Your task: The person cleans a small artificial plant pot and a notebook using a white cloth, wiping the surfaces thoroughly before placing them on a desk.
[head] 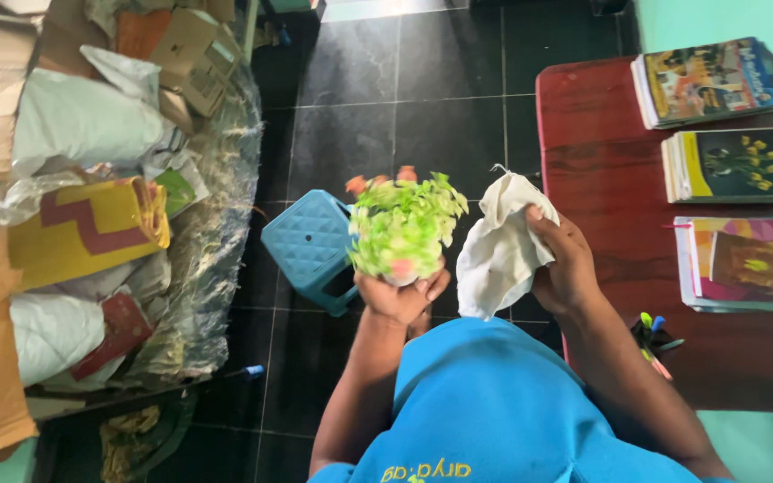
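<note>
**Now a hand holds a small plant and a hand holds a cloth**

Now the left hand (402, 295) is shut around the bottom of a small plant (402, 224). The plant has bright green leaves and a few orange and pink blooms. It is up in the air, over the dark floor (404, 80), and it leans away from the person a bit. The pot is mostly hidden by the fingers.

The right hand (565, 268) grips a white cloth (501, 246). The cloth is bunched up and hangs just beside the plant, but I cannot tell if it touches the leaves.

A blue stool (308, 246) stands on the floor, just behind the plant. A red table (619, 197) is on the right. Three piles of books (744, 165) lie along its far right edge, and some pens (653, 335) sit at its near left edge. Bags and boxes (82, 179) are heaped on the left.

To wipe well, I think it helps to hold the pot firm and low, so the leaves stay free. Soft, slow strokes with the cloth look best, since the leaves are thin and could bend or pop off.
</note>
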